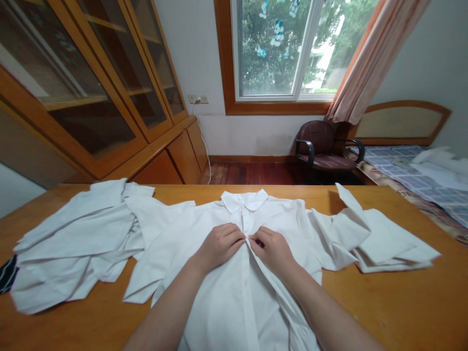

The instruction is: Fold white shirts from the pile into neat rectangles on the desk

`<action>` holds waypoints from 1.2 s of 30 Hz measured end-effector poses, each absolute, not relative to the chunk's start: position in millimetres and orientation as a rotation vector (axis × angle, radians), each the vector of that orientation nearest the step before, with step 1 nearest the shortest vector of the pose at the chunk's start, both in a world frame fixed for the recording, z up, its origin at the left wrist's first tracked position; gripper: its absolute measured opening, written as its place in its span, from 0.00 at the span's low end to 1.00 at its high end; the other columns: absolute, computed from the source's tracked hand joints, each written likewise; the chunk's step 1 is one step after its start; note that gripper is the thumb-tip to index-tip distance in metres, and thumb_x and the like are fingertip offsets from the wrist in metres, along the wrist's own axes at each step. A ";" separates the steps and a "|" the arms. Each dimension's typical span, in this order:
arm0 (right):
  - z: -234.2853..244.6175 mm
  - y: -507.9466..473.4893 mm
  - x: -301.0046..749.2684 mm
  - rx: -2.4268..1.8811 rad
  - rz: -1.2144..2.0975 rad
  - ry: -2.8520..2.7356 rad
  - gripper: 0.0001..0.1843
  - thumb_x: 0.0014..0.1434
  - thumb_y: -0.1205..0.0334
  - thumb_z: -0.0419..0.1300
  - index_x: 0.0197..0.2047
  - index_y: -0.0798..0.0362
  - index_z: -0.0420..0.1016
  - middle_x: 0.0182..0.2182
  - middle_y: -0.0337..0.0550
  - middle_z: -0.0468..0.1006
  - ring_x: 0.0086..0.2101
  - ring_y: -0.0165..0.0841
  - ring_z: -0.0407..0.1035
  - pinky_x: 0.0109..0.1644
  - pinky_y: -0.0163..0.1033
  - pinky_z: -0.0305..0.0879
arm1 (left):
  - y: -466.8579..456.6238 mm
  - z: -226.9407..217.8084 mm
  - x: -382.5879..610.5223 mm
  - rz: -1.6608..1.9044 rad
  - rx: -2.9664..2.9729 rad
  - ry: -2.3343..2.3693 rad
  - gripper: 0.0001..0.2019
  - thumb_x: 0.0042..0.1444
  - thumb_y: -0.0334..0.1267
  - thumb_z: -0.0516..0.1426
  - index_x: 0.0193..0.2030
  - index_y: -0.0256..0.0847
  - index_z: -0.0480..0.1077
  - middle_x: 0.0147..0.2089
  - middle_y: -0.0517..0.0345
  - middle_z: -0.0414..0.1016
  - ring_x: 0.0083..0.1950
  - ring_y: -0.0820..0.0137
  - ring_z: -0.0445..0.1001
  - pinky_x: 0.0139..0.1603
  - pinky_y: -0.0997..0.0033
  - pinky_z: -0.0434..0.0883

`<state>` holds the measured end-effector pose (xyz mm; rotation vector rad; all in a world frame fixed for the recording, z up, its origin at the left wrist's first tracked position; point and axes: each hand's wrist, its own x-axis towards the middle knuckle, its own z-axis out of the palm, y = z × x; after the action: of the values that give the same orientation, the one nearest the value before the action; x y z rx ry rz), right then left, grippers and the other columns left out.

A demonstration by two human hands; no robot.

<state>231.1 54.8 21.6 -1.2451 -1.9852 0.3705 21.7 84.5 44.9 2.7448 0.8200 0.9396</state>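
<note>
A white collared shirt [234, 292] lies face up on the wooden table [383, 312], collar at the far side. My left hand [219, 246] pinches the left edge of the shirt's front placket just below the collar. My right hand [272, 248] pinches the right front edge, which is lifted slightly off the shirt. Both hands meet at the centre of the chest, fingers closed on the cloth.
A heap of white shirts [73, 243] lies at the left, folded white cloth [387, 243] at the right. A dark striped item [7, 275] shows at the left edge. Beyond the table stand a wooden cabinet [109, 97], a chair [325, 146], a bed [420, 180].
</note>
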 end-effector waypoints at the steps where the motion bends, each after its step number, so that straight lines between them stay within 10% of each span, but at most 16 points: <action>1: 21.9 54.7 231.0 -1.243 0.373 -1.983 0.09 0.61 0.66 0.60 0.29 0.51 0.76 0.27 0.39 0.76 0.28 0.29 0.71 0.33 0.32 0.63 | 84.6 44.2 21.5 0.940 2.741 0.821 0.07 0.68 0.35 0.54 0.40 0.40 0.73 0.35 0.56 0.75 0.36 0.70 0.73 0.38 0.69 0.71; 36: 19.8 57.8 232.7 -1.288 0.486 -2.011 0.08 0.64 0.64 0.60 0.37 0.48 0.81 0.30 0.39 0.79 0.30 0.30 0.73 0.36 0.34 0.66 | 87.0 42.2 20.0 0.911 2.717 0.847 0.07 0.66 0.32 0.55 0.42 0.42 0.75 0.38 0.56 0.76 0.38 0.70 0.75 0.41 0.70 0.73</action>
<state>232.7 57.8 19.8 -1.2879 -2.0107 0.4862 20.0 87.0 42.2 2.7175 0.8473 0.9109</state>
